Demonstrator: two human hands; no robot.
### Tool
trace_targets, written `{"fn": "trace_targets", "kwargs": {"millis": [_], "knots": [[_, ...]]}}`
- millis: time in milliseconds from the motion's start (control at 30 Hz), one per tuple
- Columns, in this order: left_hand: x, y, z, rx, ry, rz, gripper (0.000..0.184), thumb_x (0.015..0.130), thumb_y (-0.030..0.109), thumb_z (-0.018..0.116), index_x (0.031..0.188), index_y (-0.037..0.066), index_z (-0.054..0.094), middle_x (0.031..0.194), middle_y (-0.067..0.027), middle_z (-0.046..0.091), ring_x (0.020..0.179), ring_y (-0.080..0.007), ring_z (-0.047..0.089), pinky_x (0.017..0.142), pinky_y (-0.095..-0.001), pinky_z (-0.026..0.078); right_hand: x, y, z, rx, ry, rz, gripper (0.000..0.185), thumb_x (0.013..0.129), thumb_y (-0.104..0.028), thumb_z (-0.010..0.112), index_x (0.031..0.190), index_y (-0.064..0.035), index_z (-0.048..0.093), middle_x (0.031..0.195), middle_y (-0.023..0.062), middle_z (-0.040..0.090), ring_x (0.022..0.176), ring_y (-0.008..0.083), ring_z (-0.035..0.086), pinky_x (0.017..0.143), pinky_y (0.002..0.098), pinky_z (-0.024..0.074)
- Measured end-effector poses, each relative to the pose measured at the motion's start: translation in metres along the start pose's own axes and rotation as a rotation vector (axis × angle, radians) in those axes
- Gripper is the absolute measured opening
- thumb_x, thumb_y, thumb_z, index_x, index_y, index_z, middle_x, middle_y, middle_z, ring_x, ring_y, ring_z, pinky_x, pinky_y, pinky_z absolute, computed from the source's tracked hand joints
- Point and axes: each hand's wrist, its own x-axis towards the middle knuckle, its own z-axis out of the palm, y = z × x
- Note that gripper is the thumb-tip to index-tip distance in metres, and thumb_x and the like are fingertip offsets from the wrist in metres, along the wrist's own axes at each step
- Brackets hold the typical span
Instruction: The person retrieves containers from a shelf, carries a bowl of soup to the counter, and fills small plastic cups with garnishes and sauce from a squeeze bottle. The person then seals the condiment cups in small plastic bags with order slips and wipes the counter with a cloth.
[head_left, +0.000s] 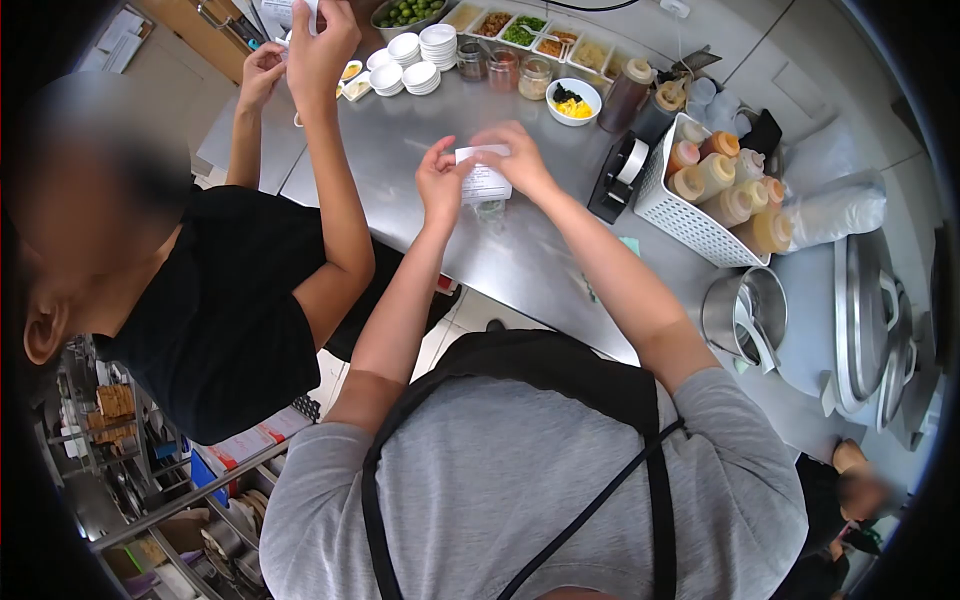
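Observation:
A small white printed slip of paper [486, 187] is held up over the steel counter. My left hand [440, 188] pinches its left side between thumb and fingers. At its upper right edge, my right hand [518, 158] grips the same slip with thumb and fingertips. Just beneath the paper shows a small clear, greenish thing [490, 211], partly hidden, whose kind I cannot make out. The print is too small to read.
A co-worker at left holds up another white slip [290, 18]. Along the back stand stacked white dishes [404, 62], jars [534, 76], ingredient trays [524, 31] and a white bowl [573, 101]. To the right are a tape dispenser [622, 178], a bottle basket [690, 222] and a pot [716, 312].

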Motion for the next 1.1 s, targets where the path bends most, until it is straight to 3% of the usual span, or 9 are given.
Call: {"fn": "trace_targets", "kwargs": {"millis": [167, 300, 467, 600, 667, 767, 833, 933, 1100], "knots": [[-0.002, -0.003, -0.003, 0.084, -0.077, 0.086, 0.050, 0.071, -0.006, 0.065, 0.117, -0.003, 0.047, 0.075, -0.0055, 0.062, 0.070, -0.0105, 0.058, 0.064, -0.0213, 0.045, 0.000, 0.004, -0.003, -0.123, -0.057, 0.163, 0.014, 0.071, -0.020, 0.069, 0.078, -0.0080, 0.067, 0.107, 0.0114, 0.051, 0.102, 0.0245, 0.049, 0.084, 0.0340, 0.0407], [-0.006, -0.002, -0.006, 0.083, -0.107, 0.056, 0.055, 0.070, -0.007, 0.065, 0.120, -0.003, 0.045, 0.075, -0.0050, 0.062, 0.070, -0.0101, 0.058, 0.065, -0.0218, 0.044, -0.005, 0.001, -0.004, -0.228, -0.042, 0.076, 0.015, 0.072, -0.022, 0.069, 0.077, -0.0082, 0.068, 0.110, 0.0116, 0.051, 0.105, 0.0254, 0.048, 0.086, 0.0353, 0.0398], [0.005, 0.002, -0.008, 0.145, -0.097, -0.002, 0.056, 0.068, -0.008, 0.065, 0.120, -0.003, 0.045, 0.076, -0.0062, 0.063, 0.070, -0.0111, 0.058, 0.065, -0.0221, 0.044, -0.027, -0.005, -0.010, -0.364, 0.203, -0.010, 0.032, 0.073, -0.025, 0.068, 0.098, -0.0065, 0.062, 0.115, 0.0111, 0.050, 0.108, 0.0303, 0.047, 0.088, 0.0407, 0.0389], [0.049, -0.004, -0.008, 0.063, 0.052, 0.104, 0.055, 0.065, -0.007, 0.068, 0.116, -0.005, 0.047, 0.070, -0.0064, 0.062, 0.066, -0.0105, 0.057, 0.061, -0.0228, 0.045, -0.096, -0.034, -0.070, -0.478, 0.025, 0.235, 0.046, 0.074, -0.031, 0.066, 0.112, -0.0075, 0.056, 0.120, 0.0168, 0.047, 0.112, 0.0317, 0.047, 0.092, 0.0368, 0.0386], [0.081, -0.008, -0.012, 0.109, 0.120, 0.193, 0.055, 0.064, -0.007, 0.069, 0.115, -0.005, 0.047, 0.067, -0.0062, 0.062, 0.063, -0.0099, 0.057, 0.058, -0.0225, 0.045, -0.148, -0.024, -0.095, -0.635, -0.025, 0.384, 0.047, 0.075, -0.031, 0.065, 0.115, -0.0093, 0.055, 0.124, 0.0199, 0.045, 0.117, 0.0356, 0.041, 0.096, 0.0436, 0.0346], [0.116, -0.016, -0.014, 0.173, 0.167, 0.139, 0.058, 0.064, -0.004, 0.070, 0.117, -0.006, 0.045, 0.083, -0.0117, 0.063, 0.076, -0.0150, 0.058, 0.069, -0.0263, 0.046, -0.213, -0.022, -0.104, -1.062, -0.153, 0.467, 0.047, 0.076, -0.028, 0.063, 0.118, -0.0108, 0.053, 0.130, 0.0204, 0.039, 0.120, 0.0407, 0.035, 0.095, 0.0543, 0.0306], [0.133, -0.037, -0.016, 0.246, 0.434, 0.343, 0.058, 0.068, 0.001, 0.070, 0.119, -0.005, 0.043, 0.110, -0.0166, 0.054, 0.099, -0.0217, 0.053, 0.083, -0.0314, 0.042, -0.228, -0.004, -0.095, -1.063, -0.116, 0.457, 0.047, 0.078, -0.027, 0.061, 0.121, -0.0116, 0.051, 0.133, 0.0206, 0.035, 0.121, 0.0430, 0.032, 0.095, 0.0579, 0.0282], [0.102, -0.030, -0.023, 0.421, 0.433, 0.298, 0.055, 0.073, 0.009, 0.067, 0.121, -0.001, 0.043, 0.128, -0.0155, 0.038, 0.116, -0.0263, 0.040, 0.092, -0.0358, 0.035, -0.221, 0.027, -0.071, -1.078, -0.042, 0.380, 0.045, 0.081, -0.021, 0.054, 0.125, -0.0129, 0.046, 0.137, 0.0202, 0.029, 0.124, 0.0431, 0.029, 0.096, 0.0594, 0.0253], [0.019, -0.029, -0.026, 0.474, 0.228, 0.224, 0.050, 0.076, 0.015, 0.064, 0.121, 0.007, 0.045, 0.130, -0.0119, 0.037, 0.118, -0.0260, 0.039, 0.091, -0.0374, 0.036, -0.145, 0.044, 0.041, -1.112, -0.195, 0.088, 0.043, 0.080, -0.019, 0.052, 0.121, -0.0097, 0.049, 0.131, 0.0175, 0.041, 0.123, 0.0368, 0.035, 0.094, 0.0578, 0.0284]]}}
